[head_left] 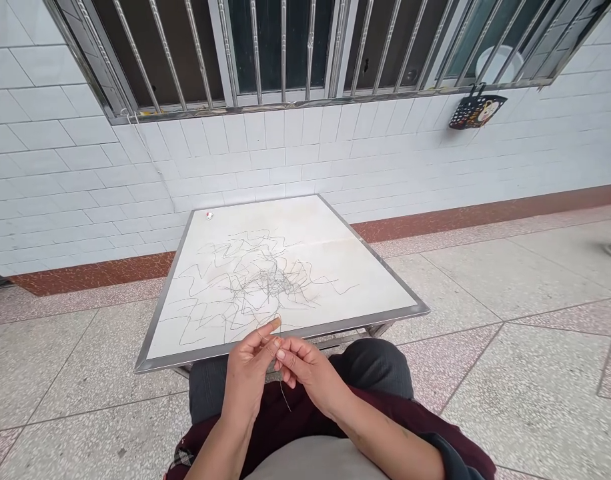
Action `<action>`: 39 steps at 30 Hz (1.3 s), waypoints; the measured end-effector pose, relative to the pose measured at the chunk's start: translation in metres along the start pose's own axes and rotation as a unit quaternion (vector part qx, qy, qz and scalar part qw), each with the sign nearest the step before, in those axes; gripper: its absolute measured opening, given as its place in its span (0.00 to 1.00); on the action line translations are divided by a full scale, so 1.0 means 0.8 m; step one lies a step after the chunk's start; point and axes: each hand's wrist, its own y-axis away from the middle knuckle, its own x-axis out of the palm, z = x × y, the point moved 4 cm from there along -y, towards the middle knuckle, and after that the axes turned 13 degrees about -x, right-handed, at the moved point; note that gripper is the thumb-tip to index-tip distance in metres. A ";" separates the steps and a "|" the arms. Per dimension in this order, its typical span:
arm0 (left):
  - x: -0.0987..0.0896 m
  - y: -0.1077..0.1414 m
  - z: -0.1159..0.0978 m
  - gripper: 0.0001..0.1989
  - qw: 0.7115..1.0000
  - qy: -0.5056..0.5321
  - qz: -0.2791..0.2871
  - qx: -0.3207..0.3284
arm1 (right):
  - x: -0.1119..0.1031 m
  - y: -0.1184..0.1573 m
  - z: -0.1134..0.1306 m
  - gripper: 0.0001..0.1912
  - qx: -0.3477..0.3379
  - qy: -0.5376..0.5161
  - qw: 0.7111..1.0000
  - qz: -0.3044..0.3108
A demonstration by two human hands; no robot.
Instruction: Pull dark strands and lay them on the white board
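- One thin wire (285,398) is at the fingertips of both hands, in front of the person's lap by the near edge; its free end hangs below the fingers.
- Two hands: the left hand (248,360) has its thumb pressed toward its fingers on the wire, index fingertip standing out above; the right hand (308,367) is pinched on it too, the fingertips of both meeting.
- Just beyond, one tangle of wires (273,283), too interwoven to count, is densest near the middle and spreads loosely left, close to the left edge.
- One surface (375,287) carries it: a white top with four grey edges, the far one near the wall. Open room lies on the right, between the tangle and the right edge.
- One small white-and-red item (209,216) sits at the far left corner, well apart from the wires.
- Two knees are at the near edge; speckled floor (485,373) stretches out on either side.
- Behind, one tiled wall (285,160), one barred window (284,53) and one hanging patterned bag (477,110).
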 end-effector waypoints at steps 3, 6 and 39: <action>-0.001 0.002 -0.001 0.18 1.000 -0.009 0.002 -0.009 | -0.002 0.002 -0.003 0.19 0.010 0.012 1.000 0.004; -0.002 0.004 -0.002 0.19 1.000 -0.015 0.000 -0.014 | -0.005 0.001 0.001 0.20 0.010 0.047 0.999 0.014; 0.007 0.006 0.005 0.30 0.988 -0.123 0.084 -0.046 | -0.037 -0.027 0.022 0.10 0.154 -0.278 0.948 0.006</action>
